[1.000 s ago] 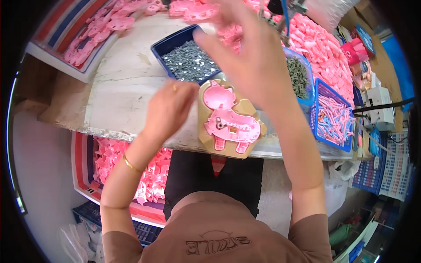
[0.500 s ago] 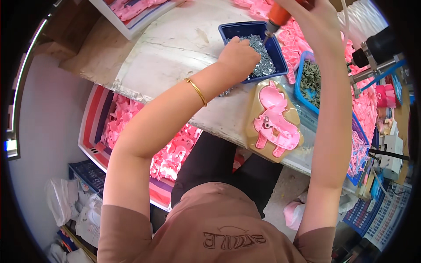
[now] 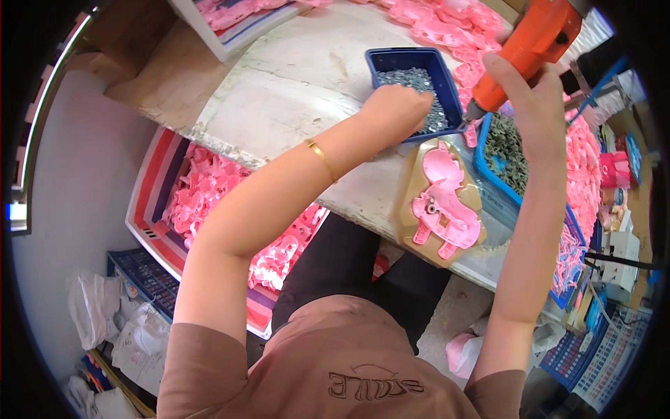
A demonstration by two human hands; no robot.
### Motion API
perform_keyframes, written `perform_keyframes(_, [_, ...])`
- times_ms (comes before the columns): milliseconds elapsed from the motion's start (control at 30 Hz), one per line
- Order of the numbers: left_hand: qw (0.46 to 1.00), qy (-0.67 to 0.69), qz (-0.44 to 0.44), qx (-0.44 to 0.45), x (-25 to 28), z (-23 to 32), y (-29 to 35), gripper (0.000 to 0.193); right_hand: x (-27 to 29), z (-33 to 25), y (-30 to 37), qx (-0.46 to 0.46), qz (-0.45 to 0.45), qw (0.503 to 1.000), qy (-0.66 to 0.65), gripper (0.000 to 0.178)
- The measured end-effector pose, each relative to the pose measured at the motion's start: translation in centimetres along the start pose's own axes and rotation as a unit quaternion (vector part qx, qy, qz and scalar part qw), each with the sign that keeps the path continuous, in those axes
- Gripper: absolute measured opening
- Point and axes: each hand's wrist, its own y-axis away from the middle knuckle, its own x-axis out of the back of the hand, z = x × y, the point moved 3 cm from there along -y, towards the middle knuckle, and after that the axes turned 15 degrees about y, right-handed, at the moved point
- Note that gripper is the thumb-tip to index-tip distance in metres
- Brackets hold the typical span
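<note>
**Silvery metal bits [image 3: 403,77] at left, orange driver [image 3: 536,43] at right**

Bunched left hand [image 3: 396,110] over the dark-blue bin [image 3: 420,57]; whether it pinches anything, I can't tell. Pink animal-shaped piece [image 3: 462,223] sits in its tan holder [image 3: 409,225] near the table edge. Right hand [image 3: 537,105] grips the driver: best keep its tip clear of the left fingers. Around: pale wall [image 3: 63,153], striped crate [image 3: 151,185], scuffed white tabletop [image 3: 279,98], blue tub [image 3: 497,180].

Navy bin [image 3: 412,60], tan block [image 3: 471,190] on worktable [image 3: 293,84]
</note>
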Motion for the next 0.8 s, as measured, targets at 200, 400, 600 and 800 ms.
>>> perform_keyframes(200, [0.944, 0.317, 0.091, -0.02, 1.6, 4.8, 3.6, 0.011, -0.5, -1.3, 3.4, 0.008, -0.034, 0.987, -0.16, 0.041])
perform_keyframes(400, [0.954, 0.279, 0.077, -0.081, 1.0, 7.4, 7.0, 0.014, -0.8, -3.7, 7.4, -0.001, -0.057, 0.955, -0.292, 0.044])
perform_keyframes(600, [0.954, 0.279, 0.068, -0.089, 0.7, 8.7, 7.2, 0.016, -0.8, -3.6, 8.9, -0.033, -0.025, 0.958, -0.283, 0.042])
perform_keyframes(800, [0.953, 0.279, 0.048, -0.105, 0.3, 9.5, 7.0, 0.019, -0.7, -3.2, 9.2, -0.03, -0.012, 0.95, -0.312, 0.035])
